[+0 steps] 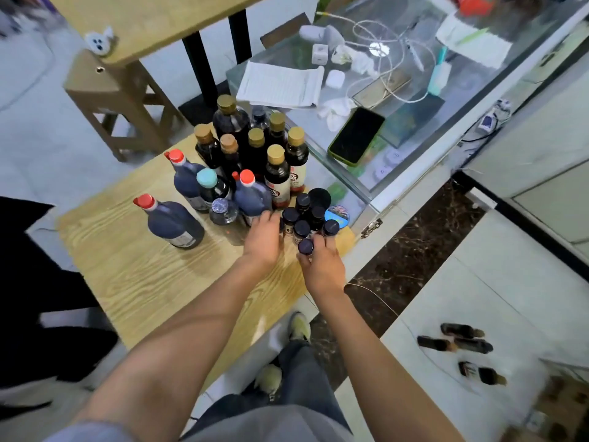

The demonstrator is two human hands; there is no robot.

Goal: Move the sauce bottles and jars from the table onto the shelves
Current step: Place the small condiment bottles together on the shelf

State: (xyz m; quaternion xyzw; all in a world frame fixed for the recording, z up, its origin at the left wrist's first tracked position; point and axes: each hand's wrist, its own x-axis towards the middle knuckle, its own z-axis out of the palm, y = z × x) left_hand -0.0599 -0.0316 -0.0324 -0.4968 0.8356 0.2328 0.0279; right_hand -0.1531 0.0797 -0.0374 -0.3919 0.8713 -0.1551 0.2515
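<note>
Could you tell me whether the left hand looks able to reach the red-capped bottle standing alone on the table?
Probably yes. The left hand is at the small jars, and the lone red-capped bottle stands to its left with bare table between them; nothing blocks that path.

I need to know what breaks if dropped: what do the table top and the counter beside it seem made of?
The table top looks like light wood or wood-look laminate, judging by its printed-looking grain. The counter looks like clear glass in pale metal framing: it reflects, and items show beneath.
</note>
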